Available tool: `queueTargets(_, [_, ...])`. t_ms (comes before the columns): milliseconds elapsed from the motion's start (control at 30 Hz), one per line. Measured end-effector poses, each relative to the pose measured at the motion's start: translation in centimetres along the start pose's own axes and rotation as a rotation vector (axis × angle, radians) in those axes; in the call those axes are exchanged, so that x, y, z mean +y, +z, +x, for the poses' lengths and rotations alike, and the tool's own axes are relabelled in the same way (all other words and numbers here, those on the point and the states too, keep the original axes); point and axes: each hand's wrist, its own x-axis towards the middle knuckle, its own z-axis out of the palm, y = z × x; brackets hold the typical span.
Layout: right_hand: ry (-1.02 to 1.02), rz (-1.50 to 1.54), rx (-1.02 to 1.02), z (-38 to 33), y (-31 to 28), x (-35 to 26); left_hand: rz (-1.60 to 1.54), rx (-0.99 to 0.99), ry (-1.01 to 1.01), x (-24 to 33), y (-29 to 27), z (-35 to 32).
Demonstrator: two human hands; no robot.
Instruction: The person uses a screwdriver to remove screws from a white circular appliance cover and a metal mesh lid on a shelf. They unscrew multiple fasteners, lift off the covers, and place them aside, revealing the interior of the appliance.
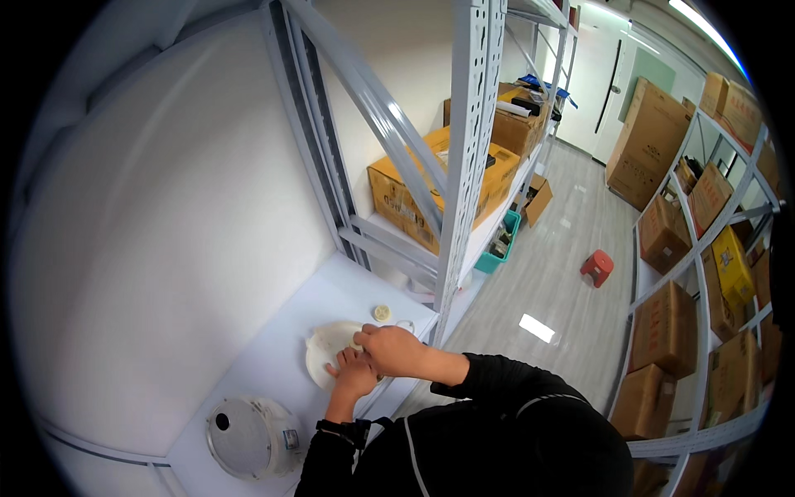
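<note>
At the bench (277, 331), reaching over round white piece (320, 356) with left fingers (342, 358) slightly spread, right fingers (364, 337) curled; cannot tell if gripping.

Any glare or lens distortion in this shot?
Head view: a bright reflection on the floor; a glaring ceiling light; bowed shelf beam at lower right, black corners; fine detail around the right hand too small to make out.

Left hand (356, 374) and right hand (395, 349) are meeting over white round dish (318, 361); white tub (242, 443) is sitting near left.
</note>
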Motion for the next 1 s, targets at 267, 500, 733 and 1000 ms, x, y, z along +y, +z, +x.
queueTargets(267, [-0.069,-0.024,0.096,-0.6,0.0,0.0,-0.017,0.051,0.030,0.7,-0.4,-0.5])
queueTargets(500, [-0.186,0.032,0.164,-0.3,0.8,1.8,0.011,0.053,-0.001,-0.1,0.8,0.5])
queueTargets(733, [0.106,-0.042,-0.051,-0.4,-1.7,0.1,0.007,0.004,0.000,0.7,-0.6,0.0])
queueTargets(1000, [-0.269,0.101,0.013,-0.5,-0.9,2.3,-0.026,0.098,0.045,0.1,0.6,0.6])
